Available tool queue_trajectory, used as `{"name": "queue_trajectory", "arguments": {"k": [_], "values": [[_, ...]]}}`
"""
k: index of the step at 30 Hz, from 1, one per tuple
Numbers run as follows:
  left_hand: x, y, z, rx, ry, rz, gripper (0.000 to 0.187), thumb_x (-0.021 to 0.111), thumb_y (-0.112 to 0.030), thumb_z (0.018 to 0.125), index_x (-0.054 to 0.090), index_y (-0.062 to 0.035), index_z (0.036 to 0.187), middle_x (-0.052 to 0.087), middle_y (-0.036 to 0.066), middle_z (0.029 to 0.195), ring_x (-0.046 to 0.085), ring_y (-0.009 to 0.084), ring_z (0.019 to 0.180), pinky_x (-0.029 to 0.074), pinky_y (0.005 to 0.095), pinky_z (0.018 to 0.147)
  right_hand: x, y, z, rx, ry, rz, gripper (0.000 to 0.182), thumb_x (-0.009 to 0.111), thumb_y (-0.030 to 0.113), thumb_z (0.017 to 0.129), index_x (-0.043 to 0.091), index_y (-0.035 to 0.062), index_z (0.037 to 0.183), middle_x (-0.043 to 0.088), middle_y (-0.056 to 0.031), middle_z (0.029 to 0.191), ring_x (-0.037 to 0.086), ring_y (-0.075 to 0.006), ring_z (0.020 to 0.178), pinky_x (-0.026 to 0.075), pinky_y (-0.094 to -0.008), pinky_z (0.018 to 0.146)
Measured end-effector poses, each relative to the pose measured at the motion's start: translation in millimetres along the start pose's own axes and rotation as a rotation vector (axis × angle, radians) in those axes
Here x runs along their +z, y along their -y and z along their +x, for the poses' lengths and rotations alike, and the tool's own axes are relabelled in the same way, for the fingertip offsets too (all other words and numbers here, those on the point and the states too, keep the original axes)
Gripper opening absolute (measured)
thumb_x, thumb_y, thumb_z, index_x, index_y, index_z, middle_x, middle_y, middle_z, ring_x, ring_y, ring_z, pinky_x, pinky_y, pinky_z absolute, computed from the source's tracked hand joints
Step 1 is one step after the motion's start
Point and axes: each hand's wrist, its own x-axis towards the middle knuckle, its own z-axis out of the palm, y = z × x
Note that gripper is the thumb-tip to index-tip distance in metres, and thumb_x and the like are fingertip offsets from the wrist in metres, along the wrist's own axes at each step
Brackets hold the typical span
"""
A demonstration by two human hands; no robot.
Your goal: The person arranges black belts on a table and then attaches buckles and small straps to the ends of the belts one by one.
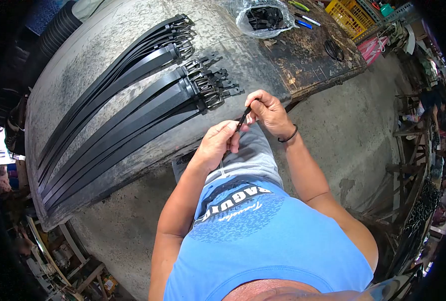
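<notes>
Both hands meet in front of my body, near the table's front edge. My left hand (219, 141) pinches the lower end of a small black strip (243, 116). The upper end of this strip is between the fingers of my right hand (266, 111), which has a black band on its wrist. Just left of my hands, black straps (133, 110) with metal buckles (211, 90) lie in a fanned bundle on the grey table (95, 50). Behind it lies a second bundle of black straps (118, 67), its buckles also toward the right.
A clear plastic bag (264, 20) of small black parts stands at the back. Beside it are a blue marker (303, 24), a white marker (308, 19) and green-handled pliers (299, 6). A black coil (333, 50) lies on the worn wooden board (303, 65). A yellow crate (350, 19) is behind.
</notes>
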Motion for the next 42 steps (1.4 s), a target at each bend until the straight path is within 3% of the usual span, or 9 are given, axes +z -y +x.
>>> {"name": "queue_trajectory", "arguments": {"k": [11, 19, 22, 25, 27, 29, 33, 38, 42], "values": [[-1, 9, 7, 0.123, -0.312, 0.184, 0.017, 0.056, -0.017, 0.091, 0.053, -0.0019, 0.084, 0.057, 0.004, 0.063, 0.058, 0.0121, 0.056, 0.049, 0.0245, 0.055, 17, -30, -8, 0.188, -0.315, 0.018, 0.028, 0.056, 0.02, 0.094, 0.055, 0.0048, 0.117, 0.058, -0.0013, 0.084, 0.057, -0.008, 0.074, 0.051, -0.0235, 0.069], [0, 22, 7, 0.205, -0.264, 0.48, 0.016, 0.054, -0.015, 0.092, 0.053, 0.0008, 0.088, 0.06, 0.007, 0.065, 0.058, 0.0114, 0.057, 0.047, 0.0233, 0.055, 32, -27, 4, 0.066, -0.365, -0.181, 0.016, 0.065, 0.017, 0.086, 0.056, 0.005, 0.08, 0.051, 0.0029, 0.065, 0.049, -0.004, 0.058, 0.045, -0.0238, 0.049], [11, 16, 2, 0.232, -0.245, 0.499, 0.016, 0.054, -0.016, 0.092, 0.053, 0.0003, 0.088, 0.06, 0.006, 0.063, 0.058, 0.0117, 0.055, 0.044, 0.0233, 0.053, 18, -28, 15, -0.008, -0.513, -0.785, 0.033, 0.057, 0.031, 0.092, 0.057, 0.0062, 0.071, 0.048, 0.0011, 0.05, 0.046, -0.0057, 0.048, 0.038, -0.0279, 0.043], [6, 24, 3, 0.147, -0.246, 0.429, 0.016, 0.055, -0.016, 0.092, 0.052, -0.0006, 0.087, 0.059, 0.005, 0.062, 0.057, 0.0118, 0.054, 0.044, 0.0236, 0.052, -5, -21, 27, 0.149, -0.645, -0.282, 0.033, 0.054, 0.032, 0.095, 0.059, 0.0047, 0.078, 0.053, 0.0, 0.054, 0.05, -0.0073, 0.051, 0.041, -0.028, 0.046], [-1, 30, 2, 0.15, -0.25, 0.408, 0.016, 0.055, -0.016, 0.092, 0.052, -0.0009, 0.087, 0.058, 0.005, 0.061, 0.057, 0.012, 0.053, 0.044, 0.0238, 0.052, -17, -19, 32, -0.074, -0.612, -0.289, 0.032, 0.051, 0.032, 0.096, 0.06, 0.0034, 0.085, 0.058, -0.0019, 0.062, 0.054, -0.0081, 0.057, 0.044, -0.0254, 0.053], [-3, 32, 2, 0.153, -0.246, 0.385, 0.015, 0.055, -0.016, 0.091, 0.052, -0.0012, 0.087, 0.057, 0.005, 0.061, 0.057, 0.0122, 0.053, 0.044, 0.024, 0.052, -26, -13, 21, 0.079, -0.464, -0.331, 0.031, 0.05, 0.031, 0.097, 0.059, 0.0028, 0.091, 0.06, -0.0024, 0.072, 0.055, -0.0074, 0.064, 0.046, -0.0239, 0.061], [1, 31, 8, 0.168, -0.258, 0.385, 0.016, 0.055, -0.015, 0.092, 0.052, -0.0012, 0.086, 0.056, 0.004, 0.06, 0.057, 0.0125, 0.053, 0.044, 0.024, 0.051, 10, -12, 5, -0.03, -0.213, -0.592, 0.024, 0.071, 0.026, 0.083, 0.059, 0.0054, 0.089, 0.055, 0.0021, 0.072, 0.047, -0.0048, 0.062, 0.04, -0.021, 0.055], [8, 25, 3, 0.153, -0.234, 0.454, 0.016, 0.053, -0.015, 0.092, 0.052, -0.0009, 0.084, 0.055, 0.004, 0.061, 0.057, 0.0115, 0.053, 0.046, 0.0247, 0.052, 8, -5, 6, 0.227, -0.328, -0.53, 0.03, 0.058, 0.035, 0.092, 0.06, 0.0061, 0.086, 0.052, 0.0025, 0.061, 0.047, -0.0059, 0.053, 0.04, -0.0234, 0.048], [4, 27, 3, 0.137, -0.21, 0.389, 0.017, 0.053, -0.016, 0.092, 0.052, -0.0012, 0.084, 0.055, 0.003, 0.064, 0.054, 0.0108, 0.053, 0.048, 0.0259, 0.056, -7, 4, 12, 0.053, -0.357, -0.304, 0.03, 0.054, 0.032, 0.095, 0.061, 0.0041, 0.085, 0.055, 0.0013, 0.062, 0.051, -0.0054, 0.055, 0.041, -0.0234, 0.049]]}}
